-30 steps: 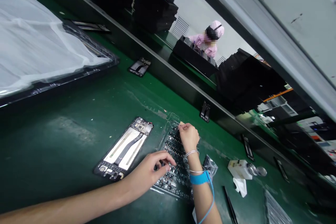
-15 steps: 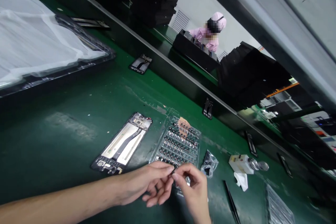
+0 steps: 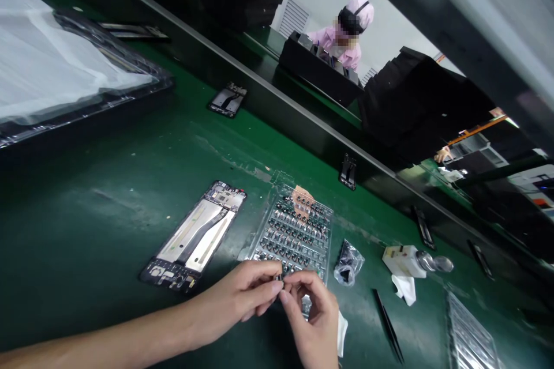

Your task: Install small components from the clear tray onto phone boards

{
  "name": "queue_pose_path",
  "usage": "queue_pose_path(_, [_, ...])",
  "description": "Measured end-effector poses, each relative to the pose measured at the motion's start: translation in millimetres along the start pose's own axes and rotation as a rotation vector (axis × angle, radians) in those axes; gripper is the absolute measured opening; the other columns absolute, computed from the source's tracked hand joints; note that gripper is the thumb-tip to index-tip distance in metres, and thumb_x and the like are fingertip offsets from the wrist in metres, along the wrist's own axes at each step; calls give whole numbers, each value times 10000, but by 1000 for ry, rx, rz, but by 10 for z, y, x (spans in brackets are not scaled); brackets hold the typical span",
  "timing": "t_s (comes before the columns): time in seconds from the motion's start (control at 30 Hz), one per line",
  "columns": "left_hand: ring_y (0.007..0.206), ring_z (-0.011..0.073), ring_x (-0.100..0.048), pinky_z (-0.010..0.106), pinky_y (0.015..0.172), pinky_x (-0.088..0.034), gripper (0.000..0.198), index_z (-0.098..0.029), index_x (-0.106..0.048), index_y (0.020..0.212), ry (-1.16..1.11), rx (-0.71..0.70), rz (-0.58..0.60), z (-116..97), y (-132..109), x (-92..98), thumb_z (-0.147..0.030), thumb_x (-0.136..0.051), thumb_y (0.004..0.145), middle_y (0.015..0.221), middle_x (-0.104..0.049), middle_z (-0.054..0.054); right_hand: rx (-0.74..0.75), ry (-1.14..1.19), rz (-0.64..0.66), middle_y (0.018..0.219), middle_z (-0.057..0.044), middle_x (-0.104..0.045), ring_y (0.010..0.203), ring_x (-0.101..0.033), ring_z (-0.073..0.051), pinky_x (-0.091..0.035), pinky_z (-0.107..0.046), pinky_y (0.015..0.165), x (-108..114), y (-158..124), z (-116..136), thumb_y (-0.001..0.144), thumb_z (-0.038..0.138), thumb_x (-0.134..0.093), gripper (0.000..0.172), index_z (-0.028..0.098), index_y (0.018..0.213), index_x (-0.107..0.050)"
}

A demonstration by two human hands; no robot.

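My left hand and my right hand meet low in the middle, fingertips pinched together on a tiny dark part between them. They hover over the near edge of a clear plastic tray filled with rows of small dark components. A tan tab lies on the tray's far end. An open phone frame with its insides showing lies on the green mat to the left of the tray, untouched.
Right of the tray lie a small plastic bag, black tweezers, a white bottle and a tissue. A foam-covered black tray sits far left. Another phone frame lies near the rail. A person in pink works beyond.
My right hand came back from the tray's far end to meet my left hand at the near edge. Both hands now pinch a small part. The view drifted slightly.
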State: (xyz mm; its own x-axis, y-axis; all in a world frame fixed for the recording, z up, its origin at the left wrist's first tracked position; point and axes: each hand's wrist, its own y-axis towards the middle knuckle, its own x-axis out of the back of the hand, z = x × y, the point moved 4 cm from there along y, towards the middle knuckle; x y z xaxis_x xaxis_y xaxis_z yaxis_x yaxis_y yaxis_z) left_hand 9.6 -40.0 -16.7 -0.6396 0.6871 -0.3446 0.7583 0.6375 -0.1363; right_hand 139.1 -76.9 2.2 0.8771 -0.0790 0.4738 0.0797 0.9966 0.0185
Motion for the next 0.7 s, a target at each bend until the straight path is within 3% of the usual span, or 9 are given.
queue_pose_path(0.23, [378, 54, -320, 175, 359, -157, 115, -166, -450, 844, -197, 103, 89, 46, 48, 16, -261, -386, 840, 566, -465, -49, 54, -98, -70, 637, 9, -587, 549, -509, -117, -414, -222, 526, 64, -5, -60, 782, 242, -621, 70, 203, 838, -638])
queue_pose_path(0.4, [401, 57, -290, 176, 379, -180, 232, -173, -438, 772, -157, 61, 22, 68, 63, 26, -370, -403, 891, 557, -428, -63, 91, -128, -58, 642, 17, -580, 553, -501, -115, -413, -225, 536, 37, -24, -56, 793, 229, -618, 75, 216, 865, -632])
queue_pose_path(0.53, [509, 86, -307, 193, 469, -241, 282, -175, -423, 673, 68, -44, -74, -17, 56, 43, -357, -433, 888, 570, -358, -67, 68, -122, -37, 640, 19, -572, 553, -499, -115, -406, -223, 534, 37, -20, -29, 795, 248, -616, 64, 209, 845, -627])
queue_pose_path(0.7, [598, 103, -382, 212, 560, -264, 258, -162, -482, 676, 456, -76, -120, -120, 51, 68, -258, -405, 903, 625, -426, -52, 41, -187, 26, 604, 26, -531, 544, -462, -110, -371, -216, 531, 18, 16, 37, 813, 256, -581, 93, 200, 750, -620])
